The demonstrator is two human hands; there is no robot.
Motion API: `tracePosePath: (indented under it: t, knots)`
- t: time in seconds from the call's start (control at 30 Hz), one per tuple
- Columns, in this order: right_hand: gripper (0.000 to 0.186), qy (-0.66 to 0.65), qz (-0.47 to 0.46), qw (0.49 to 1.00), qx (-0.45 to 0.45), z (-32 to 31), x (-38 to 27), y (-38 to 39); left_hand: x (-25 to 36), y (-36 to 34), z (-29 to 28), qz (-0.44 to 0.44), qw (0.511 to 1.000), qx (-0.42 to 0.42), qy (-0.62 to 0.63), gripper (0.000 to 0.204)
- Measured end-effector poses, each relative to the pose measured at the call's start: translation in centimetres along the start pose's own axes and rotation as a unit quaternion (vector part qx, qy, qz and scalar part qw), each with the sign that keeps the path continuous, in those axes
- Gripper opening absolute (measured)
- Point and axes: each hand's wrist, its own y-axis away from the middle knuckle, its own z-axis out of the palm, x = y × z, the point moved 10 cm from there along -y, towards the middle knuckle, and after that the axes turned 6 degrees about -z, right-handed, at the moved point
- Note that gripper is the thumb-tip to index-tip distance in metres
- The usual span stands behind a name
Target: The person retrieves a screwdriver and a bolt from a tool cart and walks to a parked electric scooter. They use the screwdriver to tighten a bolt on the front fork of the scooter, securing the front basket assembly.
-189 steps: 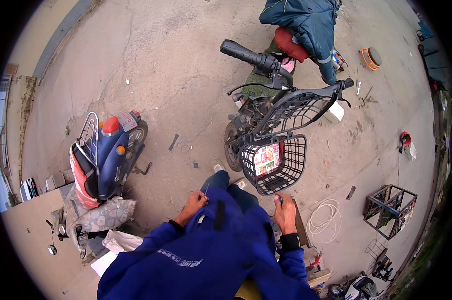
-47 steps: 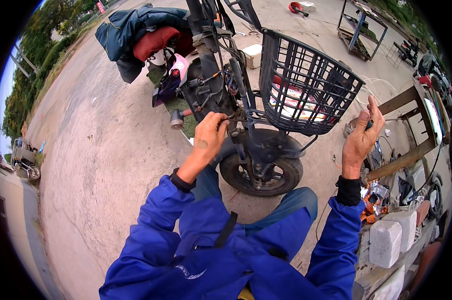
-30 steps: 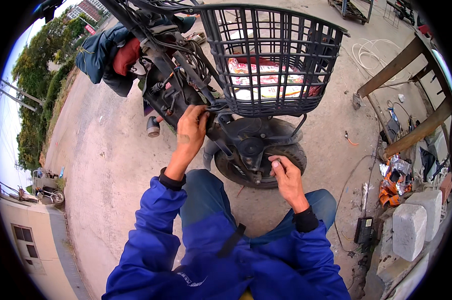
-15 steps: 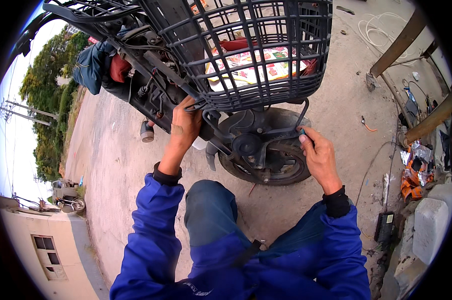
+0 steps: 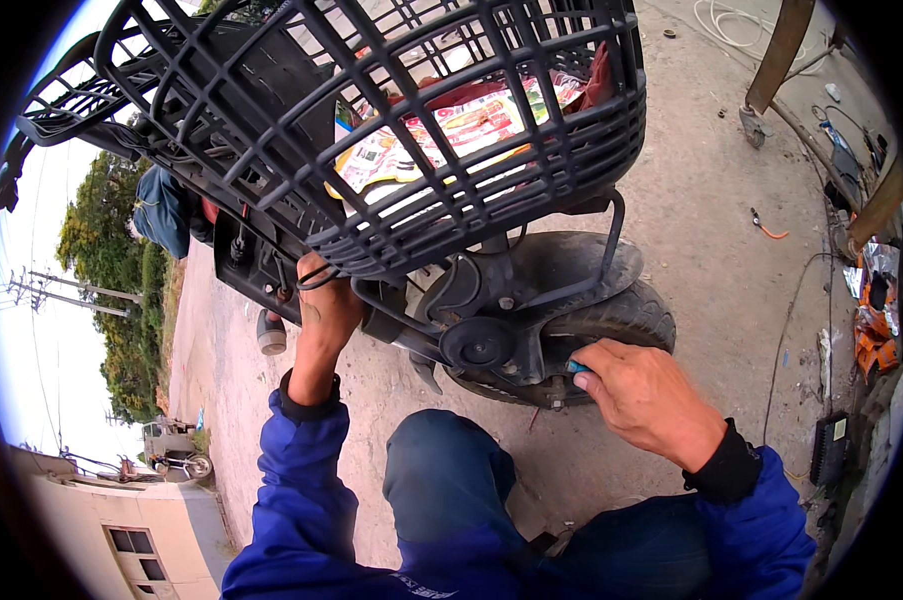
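Note:
In front of me stands a two-wheeled motorbike with a black plastic basket [image 5: 451, 215] above its front wheel [image 5: 641, 315]. My right hand [image 5: 651, 400] is closed in a pinch around a small blue-green piece [image 5: 577, 367], whose full shape is hidden by the fingers. It is beside the wheel, right of the round black cap [image 5: 476, 343] on the mudguard side. My left hand [image 5: 328, 310] reaches up under the basket's left edge, by the exposed frame and some black cable. Its fingertips are hidden behind these parts.
Printed packets [image 5: 441, 140] lie inside the basket. At right are wooden posts [image 5: 779, 55], an orange-handled tool [image 5: 768, 226], a black adapter box [image 5: 829, 448], a thin cable and orange-silver wrappers [image 5: 876, 330]. A building [image 5: 121, 530] stands at lower left.
My right hand has come down from the basket's support bar to beside the front wheel, still pinching the small piece. The basket looks larger and closer. My left hand stays by the frame.

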Motion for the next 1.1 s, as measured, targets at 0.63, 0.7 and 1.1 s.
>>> tracePosePath:
  t: [0.63,0.7,1.1]
  knots:
    - [0.018,-0.098,-0.07,0.992,0.038,6.4,-10.8,-5.6,-1.2,4.8,-5.1,-0.1,0.979,0.145,0.103,0.019]
    - [0.022,-0.157,-0.057,0.985,0.048,7.2,-11.7,-6.2,-2.1,7.8,-6.2,-0.151,0.967,0.158,0.13,0.015]
    - [0.033,-0.046,-0.161,0.985,0.042,10.9,-16.0,-9.8,-0.7,13.4,-3.6,-0.168,0.877,-0.011,0.451,0.018]
